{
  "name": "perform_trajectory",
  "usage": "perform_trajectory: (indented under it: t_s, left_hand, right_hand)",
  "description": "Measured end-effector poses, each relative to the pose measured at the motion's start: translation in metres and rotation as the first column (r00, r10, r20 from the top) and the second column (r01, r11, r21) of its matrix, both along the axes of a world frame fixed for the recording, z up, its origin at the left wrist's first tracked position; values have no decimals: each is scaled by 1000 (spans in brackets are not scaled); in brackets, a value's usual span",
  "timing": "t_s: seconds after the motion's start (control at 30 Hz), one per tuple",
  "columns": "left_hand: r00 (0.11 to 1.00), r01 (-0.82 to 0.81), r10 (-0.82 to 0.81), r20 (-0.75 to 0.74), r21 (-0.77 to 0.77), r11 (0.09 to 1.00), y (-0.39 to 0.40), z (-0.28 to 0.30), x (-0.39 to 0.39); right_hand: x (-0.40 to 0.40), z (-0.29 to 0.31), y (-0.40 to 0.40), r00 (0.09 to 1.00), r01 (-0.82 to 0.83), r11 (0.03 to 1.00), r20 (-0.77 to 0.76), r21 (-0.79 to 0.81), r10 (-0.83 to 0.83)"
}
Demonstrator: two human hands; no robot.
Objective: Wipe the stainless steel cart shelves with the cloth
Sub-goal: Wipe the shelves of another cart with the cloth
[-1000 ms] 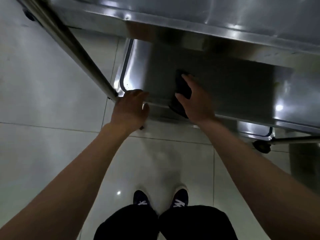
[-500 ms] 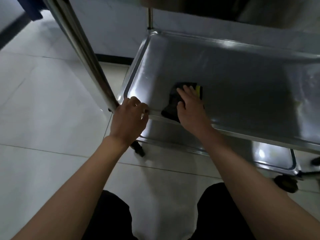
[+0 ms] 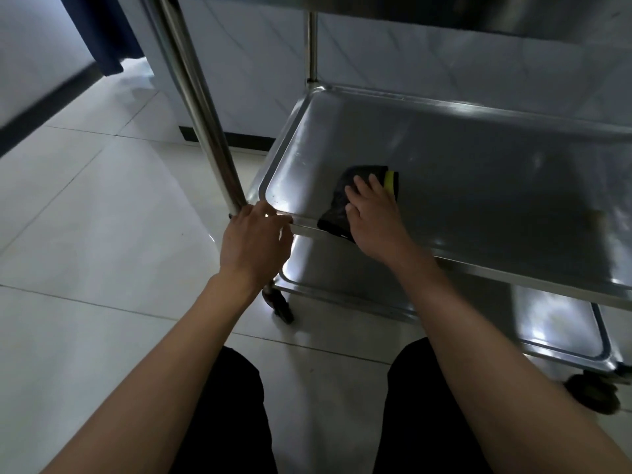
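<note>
A stainless steel cart fills the right of the view. Its middle shelf [image 3: 478, 186] is a shallow tray with a raised rim. A dark cloth [image 3: 337, 205] with a yellow edge lies near the shelf's front left corner, hanging a little over the front rim. My right hand [image 3: 374, 217] presses flat on the cloth with straight fingers. My left hand [image 3: 254, 242] grips the shelf's front left corner at the foot of the upright post [image 3: 198, 107]. The bottom shelf [image 3: 561, 323] shows below.
Castors stand on the pale tiled floor at the front left [image 3: 282, 307] and front right [image 3: 593, 393] of the cart. The top shelf's underside [image 3: 513, 12] hangs overhead. A white tiled wall with a dark skirting runs behind. My knees are low in view.
The view has dropped from above the top shelf to the level of the middle shelf as I crouched. My right hand has kept pressing the cloth, sliding slightly inward; my left hand kept its grip on the corner.
</note>
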State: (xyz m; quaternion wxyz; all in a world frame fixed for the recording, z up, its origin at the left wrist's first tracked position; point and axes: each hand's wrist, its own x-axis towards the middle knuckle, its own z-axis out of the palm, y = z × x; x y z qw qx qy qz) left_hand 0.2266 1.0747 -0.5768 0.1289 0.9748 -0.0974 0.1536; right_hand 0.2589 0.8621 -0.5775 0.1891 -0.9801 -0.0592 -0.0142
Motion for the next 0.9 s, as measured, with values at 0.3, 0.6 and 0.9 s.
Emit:
perform_trajectory:
  t_s: [0.3,0.6,0.9]
  left_hand:
    - [999,-31,31,25,21,999,16,-8,-3]
    - [1000,-9,9,9,8,1000,25,-15,-7]
    - [999,-12,15,-31,85,996,24,-20,-13]
  right_hand:
    - [25,5,37,996,-42,999,-76,23,44]
    - [63,4,98,989,-111,992,-86,56,116]
    - [57,4,85,980,-158,985,-107,68,165]
